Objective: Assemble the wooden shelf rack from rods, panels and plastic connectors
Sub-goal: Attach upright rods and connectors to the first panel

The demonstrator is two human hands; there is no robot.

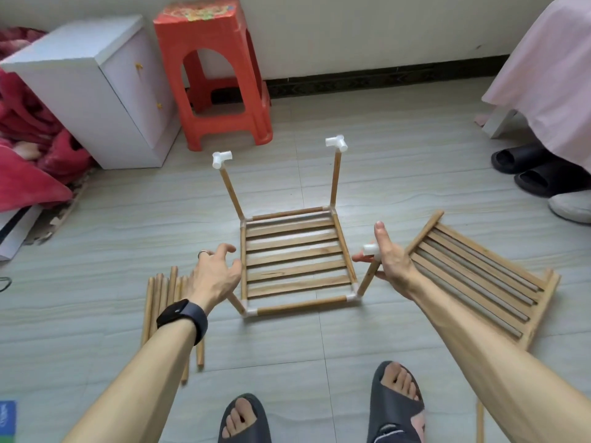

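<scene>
Grey tiled floor [399,148], open strip between the rack and the far wall. Part-built rack [294,251] sits mid-floor: a slatted base framed by rods with white corner joints, and two far uprights leaning a little, each capped in white.

Right hand [390,260]: thumb straight up, fingers curled, pinching a white connector [371,250] on top of the near-right rod [369,278], which tilts outward from the front corner. Left hand [214,276]: fingers curled, slightly spread, over the near-left upright [238,303]. The rod top is hidden under the palm, so I cannot tell if it is gripped.

Loose rods [163,298] lie just left, partly under the forearm. Spare slatted panel [479,276] lies flat on the right, close to the rack. Red stool [217,75] and white cabinet [89,87] crowd the back left, red blanket [25,139] far left. Black slippers [527,167] and pink cloth [553,68] sit far right.
</scene>
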